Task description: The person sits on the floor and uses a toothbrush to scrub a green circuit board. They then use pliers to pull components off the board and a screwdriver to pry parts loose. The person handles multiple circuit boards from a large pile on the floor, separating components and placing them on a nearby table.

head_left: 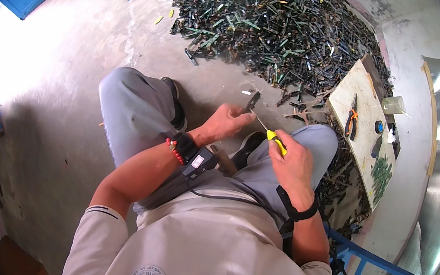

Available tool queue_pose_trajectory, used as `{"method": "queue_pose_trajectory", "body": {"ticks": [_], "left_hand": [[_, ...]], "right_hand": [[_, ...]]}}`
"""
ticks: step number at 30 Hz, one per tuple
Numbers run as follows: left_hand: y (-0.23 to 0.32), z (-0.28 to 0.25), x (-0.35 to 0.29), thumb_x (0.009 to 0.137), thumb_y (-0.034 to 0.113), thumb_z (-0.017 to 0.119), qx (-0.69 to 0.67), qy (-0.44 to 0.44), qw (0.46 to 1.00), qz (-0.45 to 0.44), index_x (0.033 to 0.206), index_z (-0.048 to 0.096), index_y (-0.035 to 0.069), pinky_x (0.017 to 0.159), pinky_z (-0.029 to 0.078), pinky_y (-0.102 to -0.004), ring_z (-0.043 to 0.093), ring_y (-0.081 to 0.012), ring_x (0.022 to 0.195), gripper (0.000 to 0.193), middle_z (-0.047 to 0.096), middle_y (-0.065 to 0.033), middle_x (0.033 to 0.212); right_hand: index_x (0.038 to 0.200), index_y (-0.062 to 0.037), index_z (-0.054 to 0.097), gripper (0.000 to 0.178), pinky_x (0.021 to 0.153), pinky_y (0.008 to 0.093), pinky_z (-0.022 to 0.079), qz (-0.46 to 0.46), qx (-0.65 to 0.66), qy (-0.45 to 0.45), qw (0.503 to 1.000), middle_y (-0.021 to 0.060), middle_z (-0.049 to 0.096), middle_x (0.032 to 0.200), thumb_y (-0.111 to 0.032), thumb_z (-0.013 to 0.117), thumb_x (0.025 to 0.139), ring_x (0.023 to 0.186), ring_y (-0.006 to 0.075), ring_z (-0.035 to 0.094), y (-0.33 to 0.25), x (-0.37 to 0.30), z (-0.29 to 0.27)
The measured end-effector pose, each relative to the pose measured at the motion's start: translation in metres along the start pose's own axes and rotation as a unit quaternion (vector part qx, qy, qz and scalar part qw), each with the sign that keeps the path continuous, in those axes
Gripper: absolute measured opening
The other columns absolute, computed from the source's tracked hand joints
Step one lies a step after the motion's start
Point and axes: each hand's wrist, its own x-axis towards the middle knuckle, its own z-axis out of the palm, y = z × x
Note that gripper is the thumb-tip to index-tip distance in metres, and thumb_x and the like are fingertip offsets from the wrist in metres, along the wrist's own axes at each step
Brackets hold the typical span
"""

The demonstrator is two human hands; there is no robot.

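My left hand (228, 120) pinches a small dark, narrow piece (253, 101) that sticks up beyond the fingertips; its exact kind is too small to make out. In my right hand (294, 164) is a screwdriver (273, 136) with a yellow and black handle. Its thin metal shaft points up and left, and the tip is at or close to the dark piece; whether they touch I cannot tell. Both hands are held over my lap, between my knees.
A large heap of dark and green narrow pieces (261, 23) covers the floor ahead. On a pale board (364, 154) at the right lie orange-handled pliers (352, 121), a round blue-black item (379, 126) and a pile of green strips (380, 177). A blue frame (377, 272) stands at lower right.
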Motion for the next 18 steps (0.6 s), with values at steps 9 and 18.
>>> {"method": "queue_pose_trajectory", "body": {"ticks": [9,18], "left_hand": [[-0.02,0.0,0.006,0.086,0.04,0.067,0.123,0.03,0.992,0.008,0.07,0.057,-0.006,0.051,0.039,-0.0357,0.044,-0.0109,0.058,0.05,0.049,-0.0046,0.058],[-0.024,0.003,0.009,0.09,0.04,0.062,0.167,0.052,0.984,0.038,0.075,0.059,-0.008,0.055,0.041,-0.0415,0.045,-0.0159,0.057,0.051,0.048,-0.0143,0.057]], "right_hand": [[0.092,-0.0055,0.063,0.014,0.059,0.0478,0.048,-0.04,-0.039,-0.009,0.998,0.017,0.066,0.076,-0.018,0.063,0.085,0.069,0.0389,0.063,-0.002,-0.001,-0.01],[0.087,-0.0023,0.06,0.016,0.06,0.0489,0.048,-0.024,-0.067,-0.005,0.997,0.0188,0.065,0.079,-0.019,0.061,0.086,0.072,0.0395,0.063,-0.007,0.001,0.005]]}}
